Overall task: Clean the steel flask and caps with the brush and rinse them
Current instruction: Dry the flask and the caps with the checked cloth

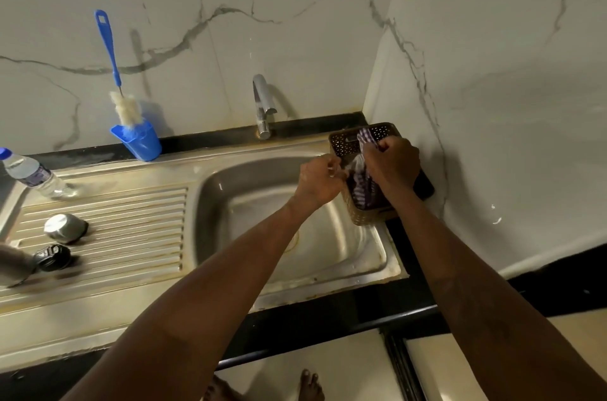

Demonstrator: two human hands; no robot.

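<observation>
Our right hand point(392, 164) is closed in a fist round the top of a checked cloth point(361, 185), and our left hand point(322, 179) has its fingers curled in, pinching the cloth's pale edge just beside it. Both hands work over a brown perforated basket point(348, 141) that stands at the right end of the sink point(249, 203), in the corner of the wall. Neither hand touches any of the task's things. Those lie well apart to the left, on the ribbed draining board point(131, 223): the steel flask point(14, 266) on its side at the picture's edge, with 2 caps near its mouth, a steel cap point(64, 227) and a black cap point(53, 256). The brush point(126, 108) stands upright in its blue holder point(139, 143) against the wall, and no water shows at the tap point(262, 105). We judge that scrubbing and rinsing are probably finished, though we cannot tell whether the pieces are wet, so the cloth may be for drying.
</observation>
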